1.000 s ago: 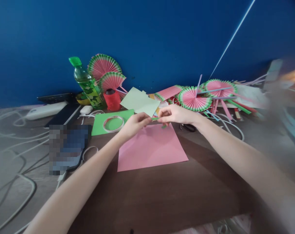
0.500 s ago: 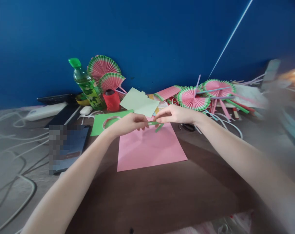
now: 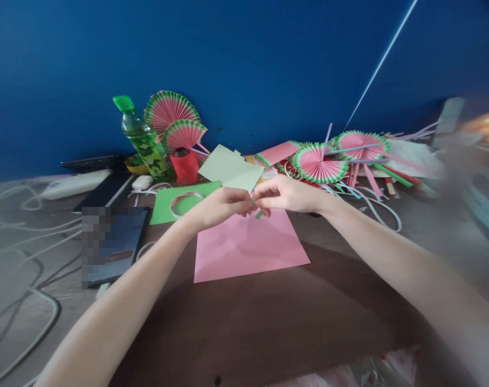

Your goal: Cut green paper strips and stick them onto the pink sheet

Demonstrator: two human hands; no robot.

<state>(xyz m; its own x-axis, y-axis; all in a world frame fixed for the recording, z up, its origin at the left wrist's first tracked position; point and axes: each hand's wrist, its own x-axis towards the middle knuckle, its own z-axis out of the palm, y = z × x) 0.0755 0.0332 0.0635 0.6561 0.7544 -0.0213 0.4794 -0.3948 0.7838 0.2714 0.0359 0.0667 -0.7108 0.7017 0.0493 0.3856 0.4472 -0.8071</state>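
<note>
Head view: left hand [image 3: 226,207] and right hand [image 3: 290,194] meet fingertip to fingertip over the far part of a pink sheet [image 3: 248,244], both sets of fingers pinched on a small green strip [image 3: 259,214]. One end of the strip pokes out below the right fingers; most of the rest is hidden, so can't tell its full shape. Pink sheet lies flat on the brown desk [image 3: 268,322], hand shadows across it. Left of it, partly behind the left hand: green sheet [image 3: 161,209] with a tape roll [image 3: 172,207] lying flat on top. Pale green paper [image 3: 236,171] sits just beyond the fingertips. Back left: green-capped bottle [image 3: 149,156], tilted, next to two pleated pink-and-green fans [image 3: 171,110] near the blue wall [image 3: 228,70], with a red container [image 3: 186,167] in front of them. Back right: pile of similar fans [image 3: 320,163] with colored sticks [image 3: 371,180]. Near left: phone [image 3: 119,247], screen partly pixelated, beside the left forearm; white cables [image 3: 52,303] run over the grey surface further left.
</note>
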